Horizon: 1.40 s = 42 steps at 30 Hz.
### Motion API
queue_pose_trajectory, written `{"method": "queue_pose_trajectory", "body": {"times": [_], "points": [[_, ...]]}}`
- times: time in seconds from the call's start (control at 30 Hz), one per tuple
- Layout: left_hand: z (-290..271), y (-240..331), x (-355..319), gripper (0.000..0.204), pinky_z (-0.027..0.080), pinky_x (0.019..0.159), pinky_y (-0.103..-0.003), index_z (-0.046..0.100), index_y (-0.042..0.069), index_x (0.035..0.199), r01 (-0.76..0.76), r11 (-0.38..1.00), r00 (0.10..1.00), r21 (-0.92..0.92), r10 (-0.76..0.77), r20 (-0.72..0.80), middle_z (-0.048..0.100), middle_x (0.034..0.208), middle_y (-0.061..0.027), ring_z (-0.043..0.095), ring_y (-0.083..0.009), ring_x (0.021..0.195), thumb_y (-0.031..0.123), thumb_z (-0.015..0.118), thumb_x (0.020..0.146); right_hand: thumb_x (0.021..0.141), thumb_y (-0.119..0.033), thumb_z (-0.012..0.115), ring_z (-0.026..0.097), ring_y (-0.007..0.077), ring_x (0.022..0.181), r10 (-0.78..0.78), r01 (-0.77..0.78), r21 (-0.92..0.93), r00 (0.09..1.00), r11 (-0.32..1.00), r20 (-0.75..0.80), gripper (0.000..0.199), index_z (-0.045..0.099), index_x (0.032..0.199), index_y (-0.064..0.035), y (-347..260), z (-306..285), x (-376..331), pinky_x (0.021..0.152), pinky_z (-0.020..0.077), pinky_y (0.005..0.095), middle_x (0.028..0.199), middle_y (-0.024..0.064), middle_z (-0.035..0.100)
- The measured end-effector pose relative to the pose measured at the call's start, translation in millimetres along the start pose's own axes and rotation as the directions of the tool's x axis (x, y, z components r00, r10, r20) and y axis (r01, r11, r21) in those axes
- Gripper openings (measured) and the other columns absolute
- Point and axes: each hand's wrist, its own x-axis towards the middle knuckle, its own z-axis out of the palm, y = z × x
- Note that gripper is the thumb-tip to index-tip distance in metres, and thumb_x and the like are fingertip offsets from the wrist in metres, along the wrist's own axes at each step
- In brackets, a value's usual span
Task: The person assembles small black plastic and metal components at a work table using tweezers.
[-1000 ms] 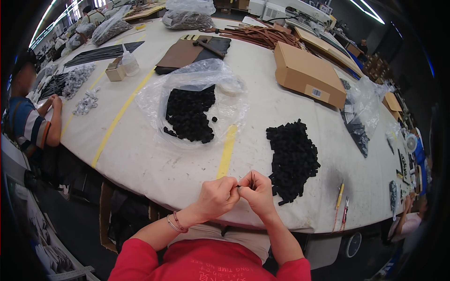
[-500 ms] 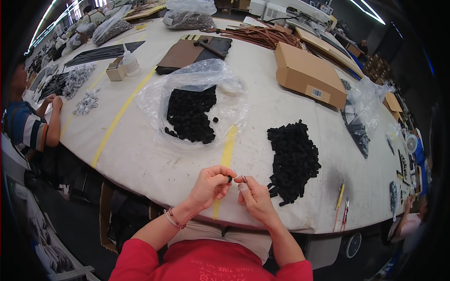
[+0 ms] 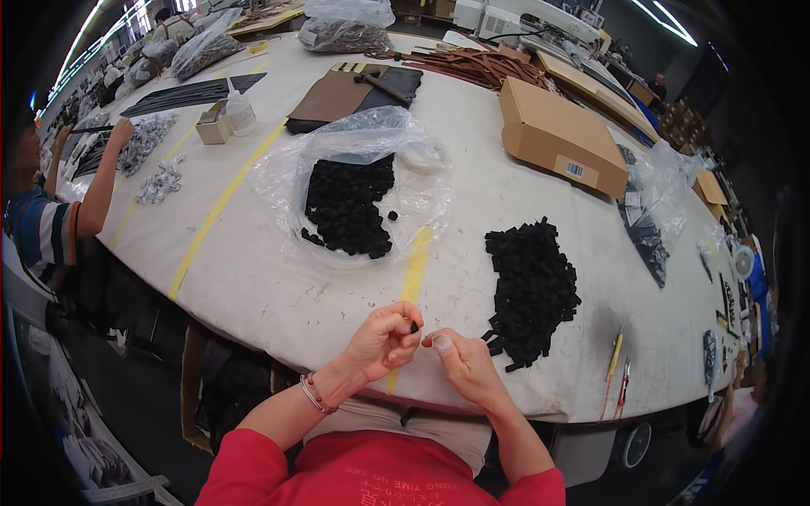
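Observation:
My left hand (image 3: 384,339) pinches a small black piece (image 3: 413,327) between thumb and fingertips, above the near edge of the table. Close beside it, my right hand (image 3: 467,364) has thumb and forefinger pressed together; what sits between them is too small to make out. To the right of my hands lies a heap of short black tabs (image 3: 533,291). Farther off, a clear plastic bag (image 3: 430,190) lies spread open with many small black pieces (image 3: 348,207) on it. One loose black piece (image 3: 393,216) rests apart from them.
A cardboard box (image 3: 561,135) stands at the back right. Near the right edge lie a yellow-handled tool (image 3: 616,354) and a red-handled one (image 3: 623,388). A hammer (image 3: 384,86) rests on brown sheets (image 3: 325,97). At far left, a co-worker's raised hands hold a dark strip (image 3: 91,129).
My right fingertips have lowered slightly, and the thin dark thing that showed between them is hidden. My left hand still holds the black piece. The co-worker has raised both hands with a strip.

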Motion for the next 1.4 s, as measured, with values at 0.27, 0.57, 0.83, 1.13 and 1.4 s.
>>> {"method": "queue_pose_trajectory", "body": {"times": [0.27,0.57,0.83,1.13,1.4], "points": [[-4.3,1.1,1.7,0.015,0.030,0.034,-0.021,0.050,0.002,0.085,0.061,0.998,0.995,-0.020,-0.059,0.081,0.047,0.059,-0.0075,0.037,-0.0117,0.036,0.002,0.040,0.074,0.089,-0.022,0.037,0.053,0.0209,0.057,-0.219,0.219,-0.012,0.971,0.976,-0.096,0.029,0.056,0.087,-0.0004,6.9,2.3,0.2,0.056,0.0414,0.0315,0.061,0.0124,0.053],[-4.2,-1.2,2.9,0.012,0.029,0.033,-0.021,0.050,0.001,0.083,0.058,0.997,0.998,-0.054,-0.056,0.043,0.047,0.058,-0.0076,0.036,-0.0114,0.037,0.003,0.041,0.075,0.088,-0.025,0.041,0.054,0.0308,0.059,-0.060,0.056,-0.031,0.990,0.998,-0.126,0.026,0.056,0.090,-0.0038,7.4,2.6,-2.5,0.055,0.0429,0.0343,0.063,0.0161,0.052],[-8.0,-0.8,2.2,0.013,0.032,0.036,-0.023,0.050,0.001,0.083,0.085,0.994,0.990,-0.071,-0.076,0.115,0.047,0.058,-0.0078,0.039,-0.0127,0.038,0.003,0.041,0.074,0.088,-0.018,0.041,0.056,0.0211,0.068,-0.110,0.111,0.045,0.994,0.993,-0.022,0.025,0.057,0.093,0.0003,3.9,2.5,-5.6,0.063,0.0425,0.0297,0.076,0.0126,0.059],[-5.4,2.4,-0.3,0.014,0.030,0.034,-0.022,0.050,-0.001,0.082,0.084,0.996,0.991,0.034,-0.087,0.105,0.048,0.057,-0.0091,0.037,-0.0116,0.035,0.000,0.040,0.073,0.083,-0.013,0.052,0.043,0.0091,0.054,-0.019,0.000,0.299,0.998,0.954,0.060,0.019,0.058,0.094,0.0014,3.3,-0.6,-6.2,0.049,0.0359,0.0236,0.060,0.0061,0.051],[-0.6,4.6,-0.8,0.013,0.027,0.028,-0.019,0.052,-0.001,0.078,0.086,0.990,0.994,0.107,-0.093,0.059,0.049,0.055,-0.0073,0.039,-0.0104,0.033,-0.001,0.042,0.070,0.081,-0.011,0.052,0.040,0.0066,0.051,-0.016,-0.001,0.295,0.998,0.955,0.054,0.019,0.059,0.093,0.0024,4.9,0.9,-5.2,0.047,0.0339,0.0223,0.056,0.0029,0.048]]}}
